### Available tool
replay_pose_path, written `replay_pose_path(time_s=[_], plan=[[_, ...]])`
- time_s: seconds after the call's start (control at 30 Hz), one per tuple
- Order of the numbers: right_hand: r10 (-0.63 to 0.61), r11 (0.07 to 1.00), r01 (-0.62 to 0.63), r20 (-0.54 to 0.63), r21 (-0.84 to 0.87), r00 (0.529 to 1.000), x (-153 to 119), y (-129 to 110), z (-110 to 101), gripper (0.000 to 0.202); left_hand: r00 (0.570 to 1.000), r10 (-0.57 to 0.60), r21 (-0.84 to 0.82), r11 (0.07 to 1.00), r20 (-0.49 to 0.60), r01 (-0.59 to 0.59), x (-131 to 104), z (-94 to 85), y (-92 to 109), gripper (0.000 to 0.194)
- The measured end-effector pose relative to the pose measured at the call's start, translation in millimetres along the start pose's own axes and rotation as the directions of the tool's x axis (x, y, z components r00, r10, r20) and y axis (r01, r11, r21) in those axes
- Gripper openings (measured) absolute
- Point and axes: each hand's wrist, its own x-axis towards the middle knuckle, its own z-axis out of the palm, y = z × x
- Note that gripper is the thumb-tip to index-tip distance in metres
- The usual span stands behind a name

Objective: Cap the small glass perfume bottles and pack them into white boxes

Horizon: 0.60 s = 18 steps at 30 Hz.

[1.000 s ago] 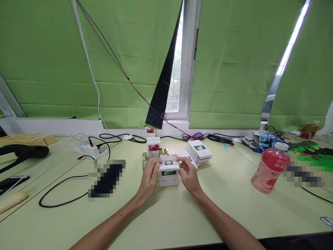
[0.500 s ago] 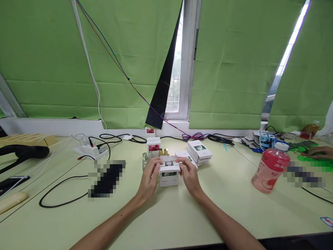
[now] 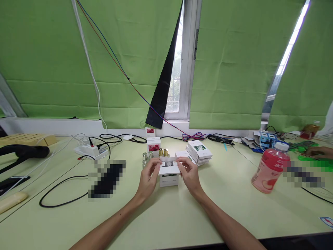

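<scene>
A small white box (image 3: 169, 180) with a dark green picture stands upright on the table before me, its top flaps unfolded. A round silvery cap (image 3: 169, 164) shows inside it. My left hand (image 3: 150, 175) grips the box's left upper edge with bent fingers. On the other side, my right hand (image 3: 189, 173) holds the right upper edge between thumb and fingers. The front flap leans out toward me. Just behind the box are small bottles with gold caps (image 3: 163, 152) and silvery-green caps (image 3: 147, 155), partly covered by my left hand.
Stacked white boxes (image 3: 199, 152) lie right of my hands. Boxes with red pictures (image 3: 153, 145) stand behind. A pink drink bottle (image 3: 271, 168) is at right, a power strip (image 3: 90, 150) and cables at left. Another person's hand (image 3: 318, 152) reaches in at far right.
The front flap of the box has tipped lower toward me, covering more of the picture. My right fingers have shifted slightly along the upper edge. The box stays in place.
</scene>
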Motion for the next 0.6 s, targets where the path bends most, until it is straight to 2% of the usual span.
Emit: replay_pose_path(time_s=[0.23,0.43,0.6], plan=[[0.073,0.996,-0.072,-0.008,0.05,0.997,-0.1,-0.3,0.2,0.021,0.996,-0.084,-0.103,0.991,-0.017,0.082,3.7,-0.5,1.0,0.023],[0.083,0.995,-0.081,-0.024,0.065,0.996,-0.5,-5.1,-0.2,0.028,0.989,-0.141,-0.161,0.978,-0.039,0.133,5.2,-0.2,3.3,0.026],[0.095,0.995,-0.095,0.007,0.04,0.995,-0.6,-6.4,0.0,0.031,0.986,-0.161,-0.175,0.971,0.031,0.164,5.5,0.2,0.8,0.029]])
